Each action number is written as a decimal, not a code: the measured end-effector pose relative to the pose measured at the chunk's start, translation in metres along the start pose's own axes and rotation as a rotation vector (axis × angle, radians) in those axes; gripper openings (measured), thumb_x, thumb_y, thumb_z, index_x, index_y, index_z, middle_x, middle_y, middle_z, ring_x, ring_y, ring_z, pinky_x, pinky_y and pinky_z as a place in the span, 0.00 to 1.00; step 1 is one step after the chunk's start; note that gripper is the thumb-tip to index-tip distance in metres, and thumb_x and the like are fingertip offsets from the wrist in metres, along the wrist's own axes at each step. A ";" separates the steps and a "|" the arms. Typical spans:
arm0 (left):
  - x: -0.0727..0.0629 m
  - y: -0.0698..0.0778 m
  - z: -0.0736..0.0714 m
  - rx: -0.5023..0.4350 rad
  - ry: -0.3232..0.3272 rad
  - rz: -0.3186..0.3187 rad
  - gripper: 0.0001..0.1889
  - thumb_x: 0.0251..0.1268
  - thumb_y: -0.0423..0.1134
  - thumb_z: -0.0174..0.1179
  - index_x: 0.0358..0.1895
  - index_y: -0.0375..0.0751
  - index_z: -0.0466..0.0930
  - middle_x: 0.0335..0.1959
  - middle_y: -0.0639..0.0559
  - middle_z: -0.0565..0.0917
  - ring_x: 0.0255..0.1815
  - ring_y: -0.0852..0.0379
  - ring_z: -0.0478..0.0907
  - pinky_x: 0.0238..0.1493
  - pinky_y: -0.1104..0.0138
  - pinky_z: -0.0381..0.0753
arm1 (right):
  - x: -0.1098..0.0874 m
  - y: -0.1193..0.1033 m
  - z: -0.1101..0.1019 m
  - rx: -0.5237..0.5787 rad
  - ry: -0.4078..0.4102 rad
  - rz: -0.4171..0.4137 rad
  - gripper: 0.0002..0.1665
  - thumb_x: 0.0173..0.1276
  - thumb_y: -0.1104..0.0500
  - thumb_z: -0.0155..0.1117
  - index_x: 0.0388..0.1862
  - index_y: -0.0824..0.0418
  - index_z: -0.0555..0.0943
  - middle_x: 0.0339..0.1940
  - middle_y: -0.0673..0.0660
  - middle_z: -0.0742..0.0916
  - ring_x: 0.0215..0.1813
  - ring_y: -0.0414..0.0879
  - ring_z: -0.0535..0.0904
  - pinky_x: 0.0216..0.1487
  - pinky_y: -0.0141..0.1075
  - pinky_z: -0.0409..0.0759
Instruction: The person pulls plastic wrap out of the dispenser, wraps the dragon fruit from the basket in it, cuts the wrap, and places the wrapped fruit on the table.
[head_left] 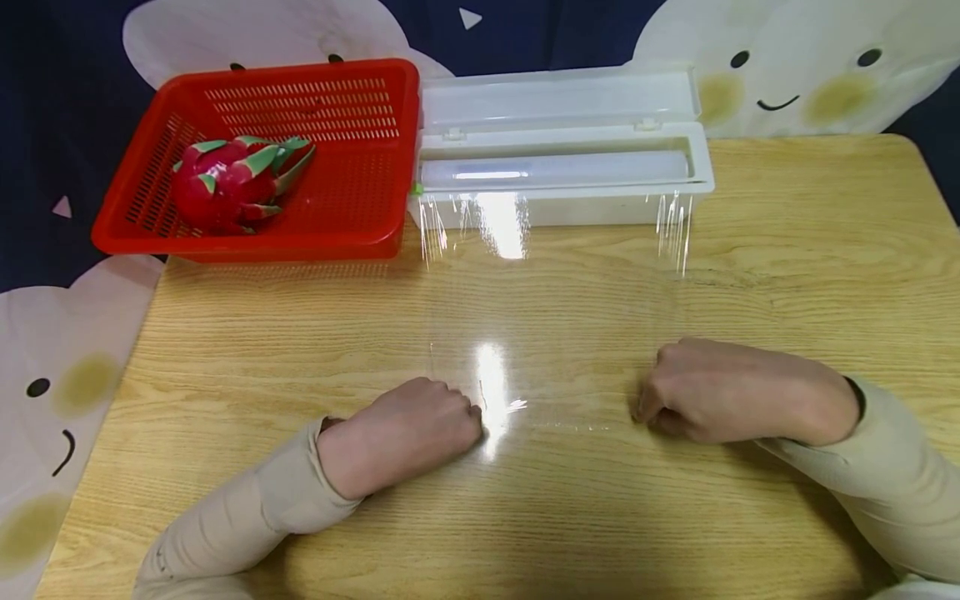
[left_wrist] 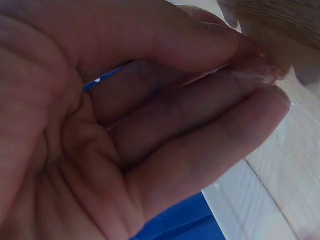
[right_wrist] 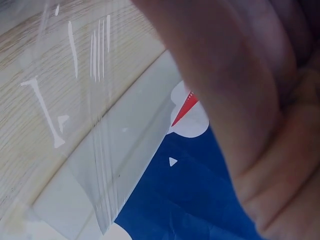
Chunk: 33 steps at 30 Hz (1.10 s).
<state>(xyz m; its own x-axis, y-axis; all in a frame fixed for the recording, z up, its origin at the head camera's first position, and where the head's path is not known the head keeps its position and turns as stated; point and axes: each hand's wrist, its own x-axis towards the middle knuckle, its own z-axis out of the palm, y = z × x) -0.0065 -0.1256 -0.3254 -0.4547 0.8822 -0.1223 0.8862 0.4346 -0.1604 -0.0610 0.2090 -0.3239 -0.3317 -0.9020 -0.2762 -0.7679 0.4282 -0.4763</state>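
A sheet of clear cling film (head_left: 491, 383) stretches toward me over the table, drawn from the roll (head_left: 615, 168) in a white dispenser box (head_left: 600, 210). My left hand (head_left: 412, 429) grips the sheet's near left corner; in the left wrist view, thumb and fingers pinch bunched film (left_wrist: 257, 75). At the near right corner, my right hand (head_left: 738, 392) holds the film with curled fingers, its fingertips hidden from the head view. In the right wrist view the film (right_wrist: 102, 175) hangs in creases beside the hand, in front of the box.
The dispenser's lid (head_left: 555, 98) stands open at the back. To its left, a red plastic basket (head_left: 360, 243) holds a dragon fruit (head_left: 221, 187) and overhangs the wooden table's (head_left: 810, 250) back left edge. Dark blue cloth with cloud faces surrounds the table.
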 end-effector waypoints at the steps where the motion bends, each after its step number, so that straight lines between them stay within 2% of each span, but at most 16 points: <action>1: 0.000 0.000 0.000 -0.001 0.000 0.001 0.17 0.55 0.26 0.64 0.19 0.55 0.77 0.17 0.62 0.78 0.17 0.67 0.69 0.17 0.71 0.73 | 0.000 0.000 0.000 0.008 -0.006 0.003 0.14 0.60 0.68 0.72 0.41 0.52 0.93 0.40 0.51 0.94 0.38 0.44 0.92 0.38 0.26 0.87; 10: -0.001 0.003 -0.001 -0.024 -0.014 0.002 0.17 0.57 0.27 0.64 0.19 0.56 0.78 0.17 0.62 0.78 0.16 0.67 0.69 0.17 0.71 0.73 | -0.003 -0.002 0.002 -0.009 -0.002 -0.001 0.14 0.59 0.67 0.74 0.41 0.51 0.93 0.41 0.51 0.94 0.37 0.44 0.91 0.37 0.26 0.87; 18: -0.001 0.004 -0.004 -0.057 -0.041 0.002 0.16 0.59 0.29 0.65 0.20 0.55 0.79 0.18 0.62 0.80 0.17 0.66 0.71 0.18 0.70 0.75 | -0.002 -0.004 0.002 -0.006 -0.037 0.021 0.14 0.60 0.66 0.73 0.42 0.51 0.93 0.42 0.53 0.94 0.38 0.45 0.92 0.37 0.26 0.87; 25: -0.002 0.005 -0.003 -0.036 -0.003 0.010 0.17 0.57 0.28 0.65 0.18 0.56 0.77 0.15 0.63 0.77 0.15 0.67 0.68 0.16 0.70 0.73 | -0.001 -0.006 0.003 0.001 -0.049 0.036 0.14 0.59 0.67 0.73 0.42 0.52 0.93 0.42 0.53 0.94 0.39 0.47 0.93 0.39 0.29 0.89; 33: -0.004 0.006 -0.004 -0.030 0.004 0.016 0.17 0.58 0.29 0.65 0.19 0.58 0.78 0.16 0.64 0.78 0.15 0.66 0.70 0.16 0.69 0.72 | 0.000 -0.008 0.004 0.003 -0.041 0.018 0.17 0.57 0.69 0.71 0.40 0.51 0.93 0.38 0.51 0.94 0.36 0.44 0.92 0.36 0.29 0.88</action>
<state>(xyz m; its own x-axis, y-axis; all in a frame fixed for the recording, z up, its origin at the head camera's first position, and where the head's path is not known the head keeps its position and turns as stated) 0.0008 -0.1257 -0.3224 -0.4406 0.8896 -0.1206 0.8955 0.4259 -0.1294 -0.0525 0.2058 -0.3233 -0.3224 -0.8914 -0.3185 -0.7605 0.4442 -0.4735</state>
